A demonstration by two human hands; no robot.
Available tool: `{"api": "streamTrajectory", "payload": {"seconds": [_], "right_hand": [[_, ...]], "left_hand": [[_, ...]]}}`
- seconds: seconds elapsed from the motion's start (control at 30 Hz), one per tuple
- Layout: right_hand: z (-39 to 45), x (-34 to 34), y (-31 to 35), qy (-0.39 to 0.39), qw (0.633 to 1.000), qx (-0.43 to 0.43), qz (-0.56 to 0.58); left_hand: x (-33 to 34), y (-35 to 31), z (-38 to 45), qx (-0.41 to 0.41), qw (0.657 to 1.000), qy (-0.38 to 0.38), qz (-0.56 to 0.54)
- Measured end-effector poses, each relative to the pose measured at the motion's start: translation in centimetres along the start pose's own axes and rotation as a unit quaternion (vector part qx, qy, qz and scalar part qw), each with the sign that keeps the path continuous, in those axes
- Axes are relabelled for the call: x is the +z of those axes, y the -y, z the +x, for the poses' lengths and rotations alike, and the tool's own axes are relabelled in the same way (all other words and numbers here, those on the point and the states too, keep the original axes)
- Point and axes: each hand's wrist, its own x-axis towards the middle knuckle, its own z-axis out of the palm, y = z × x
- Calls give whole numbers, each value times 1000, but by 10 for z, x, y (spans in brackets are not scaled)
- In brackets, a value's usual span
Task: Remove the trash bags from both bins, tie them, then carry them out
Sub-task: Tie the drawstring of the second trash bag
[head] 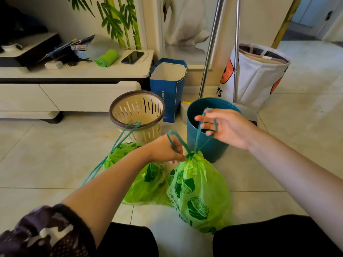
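Two green trash bags lie on the tiled floor in front of me. The right bag [200, 193] has its neck cinched, with teal drawstring loops rising from it. My left hand [165, 150] pinches one loop right at the neck. My right hand [224, 127] is raised over the blue bin [207, 145] with the other loop hooked around its fingers. The left bag [146, 184] lies partly under my left forearm, its drawstring [118, 140] trailing loose. Behind it stands the cream slotted bin [137, 115] with a brown rim, with no bag in it.
A blue paper bag [168, 86] stands behind the bins against the wall. To the right are metal poles [209, 47] and a white fabric hamper [259, 75]. A low white TV cabinet [74, 84] with a phone and clutter runs along the left. A doorway opens at the far right.
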Motion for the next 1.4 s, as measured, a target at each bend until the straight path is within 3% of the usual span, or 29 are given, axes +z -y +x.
{"api": "streamTrajectory", "payload": {"seconds": [0.07, 0.17, 0.23, 0.3, 0.37, 0.47, 0.53, 0.63, 0.8, 1.1, 1.2, 1.3, 1.4], "right_hand": [[-7, 24, -3, 36, 987, -26, -151], [-12, 48, -16, 48, 908, -95, -406], [-11, 53, -21, 11, 871, -156, -466], [-10, 53, -21, -28, 873, -189, -450], [-8, 54, -16, -49, 898, -189, -395], [-7, 58, -10, -42, 935, -168, -309], [-6, 63, -9, -25, 946, -155, -283], [-6, 69, -11, -10, 950, -142, -278], [-4, 75, -12, -14, 946, -142, -291], [0, 71, -18, -29, 946, -134, -294], [3, 70, -20, -33, 950, -131, -283], [5, 73, -22, -32, 953, -125, -274], [10, 74, -22, -36, 956, -123, -262]], "left_hand": [[0, -4, 1, 16, 1000, -6, -19], [-2, -5, 1, 25, 997, -25, -74], [-7, -1, -1, 3, 997, -30, -75], [-15, 4, -7, -24, 997, -14, -76], [-26, 14, -20, -38, 996, -28, -82], [-45, 54, -51, -88, 979, -162, -83], [-53, 93, -76, -155, 949, -266, -73], [-50, 143, -110, -255, 905, -336, -56], [-26, 190, -133, -369, 890, -266, -36], [-22, 199, -132, -379, 894, -237, -26], [-33, 183, -129, -353, 879, -280, -157], [-48, 161, -119, -295, 821, -328, -363], [-62, 139, -99, -218, 781, -322, -489]]}}
